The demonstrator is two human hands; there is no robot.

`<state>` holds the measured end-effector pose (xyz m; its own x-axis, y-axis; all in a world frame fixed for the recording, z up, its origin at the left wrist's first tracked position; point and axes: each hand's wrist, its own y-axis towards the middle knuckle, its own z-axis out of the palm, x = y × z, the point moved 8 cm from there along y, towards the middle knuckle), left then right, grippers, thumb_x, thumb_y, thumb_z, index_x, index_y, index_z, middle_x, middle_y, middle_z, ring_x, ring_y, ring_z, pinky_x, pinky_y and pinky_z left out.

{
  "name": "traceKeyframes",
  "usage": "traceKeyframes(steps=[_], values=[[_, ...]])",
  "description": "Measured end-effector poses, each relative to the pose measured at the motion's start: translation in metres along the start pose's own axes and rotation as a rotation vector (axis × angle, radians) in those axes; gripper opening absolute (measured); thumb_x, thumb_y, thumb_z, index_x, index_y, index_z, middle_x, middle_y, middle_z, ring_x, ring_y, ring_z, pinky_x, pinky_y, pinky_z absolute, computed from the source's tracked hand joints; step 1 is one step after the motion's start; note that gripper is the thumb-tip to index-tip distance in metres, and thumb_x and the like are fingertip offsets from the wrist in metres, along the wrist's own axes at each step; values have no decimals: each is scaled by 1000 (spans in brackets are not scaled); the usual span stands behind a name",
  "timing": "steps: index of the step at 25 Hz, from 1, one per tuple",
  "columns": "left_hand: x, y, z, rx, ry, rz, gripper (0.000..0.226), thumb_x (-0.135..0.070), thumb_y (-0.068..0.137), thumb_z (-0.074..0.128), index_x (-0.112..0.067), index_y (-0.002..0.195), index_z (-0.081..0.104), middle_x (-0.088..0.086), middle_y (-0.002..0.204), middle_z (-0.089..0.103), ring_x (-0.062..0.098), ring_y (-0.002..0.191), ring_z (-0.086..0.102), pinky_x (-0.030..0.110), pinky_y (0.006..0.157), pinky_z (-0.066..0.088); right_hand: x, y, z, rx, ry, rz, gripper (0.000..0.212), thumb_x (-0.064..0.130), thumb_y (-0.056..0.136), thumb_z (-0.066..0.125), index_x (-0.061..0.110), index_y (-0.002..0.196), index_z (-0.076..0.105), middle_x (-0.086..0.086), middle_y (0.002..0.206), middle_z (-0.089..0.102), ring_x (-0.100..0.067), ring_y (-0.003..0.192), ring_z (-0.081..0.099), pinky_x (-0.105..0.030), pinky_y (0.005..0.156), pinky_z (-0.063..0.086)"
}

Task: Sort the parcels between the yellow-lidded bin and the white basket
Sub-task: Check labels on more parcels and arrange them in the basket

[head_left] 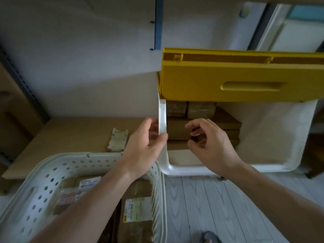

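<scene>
Left hand (143, 146) gripping the bin (162, 120) rim, thumb over its white edge; right hand (208, 137) loosely curled, holding nothing, poised over the brown parcels (182, 130) stacked inside under the raised yellow lid (236, 81); more parcels in the white basket (43, 181) just beside; best to steady the rim, reach low, pinch the top parcel by both edges, lift clear.

Bin (175, 170) right half free; raised lid (228, 81) overhangs rear.
</scene>
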<state>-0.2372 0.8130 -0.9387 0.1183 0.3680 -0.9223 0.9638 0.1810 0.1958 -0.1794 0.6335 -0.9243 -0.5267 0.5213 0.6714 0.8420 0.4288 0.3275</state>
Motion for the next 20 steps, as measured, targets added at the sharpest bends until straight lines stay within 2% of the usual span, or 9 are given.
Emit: traceKeyframes(steps=[3,5,9,11,12,15,17,20], values=[[2,2,9,-86,6,-43,15,-36,99,63,-24,109,61,-13,81,63,0,70,60,18,64,45,-46,8,-9,24,-53,138,44,12,86,73,31,123,57,12,117,56,-5,105,59,-9,72,45],[-3,8,7,-172,10,-63,15,-34,96,68,-22,101,60,-12,77,60,-1,64,56,14,59,42,-71,12,-13,14,-77,212,49,14,85,74,26,129,57,6,121,57,-10,106,60,-11,74,42],[-15,26,8,-223,4,-54,11,-20,92,69,-22,84,61,-11,63,60,7,57,56,24,56,46,-101,18,-12,2,-71,305,56,19,85,75,23,136,52,2,125,57,-16,111,58,-23,82,42],[-12,30,13,-244,19,-82,33,-7,90,62,-20,64,47,-13,46,45,6,43,40,19,44,34,-109,21,-12,-9,-62,322,58,20,86,75,22,138,51,1,126,57,-18,112,58,-26,85,44],[-9,31,17,-256,4,-107,37,-2,89,59,-16,61,39,-12,43,38,6,40,33,19,41,29,-111,23,-12,-13,-61,327,59,21,86,75,22,139,50,1,127,57,-18,113,57,-27,86,44],[-1,31,22,-330,-61,-142,34,3,85,53,-13,63,33,-4,48,33,10,41,28,25,41,26,-125,38,-13,-27,-82,362,59,21,86,73,22,139,48,1,125,56,-17,109,55,-28,83,43],[-1,32,23,-358,-52,-138,35,2,86,53,-14,62,34,-4,49,35,9,40,30,25,41,27,-134,56,-17,-98,-65,384,60,23,86,74,20,139,45,-3,130,55,-24,117,55,-32,85,45],[0,33,22,-380,-17,-123,33,0,89,55,-15,64,38,-3,52,39,8,40,33,22,41,29,-148,91,-7,-116,-188,439,88,42,86,75,15,155,27,-13,154,37,-35,143,35,-39,108,39]])
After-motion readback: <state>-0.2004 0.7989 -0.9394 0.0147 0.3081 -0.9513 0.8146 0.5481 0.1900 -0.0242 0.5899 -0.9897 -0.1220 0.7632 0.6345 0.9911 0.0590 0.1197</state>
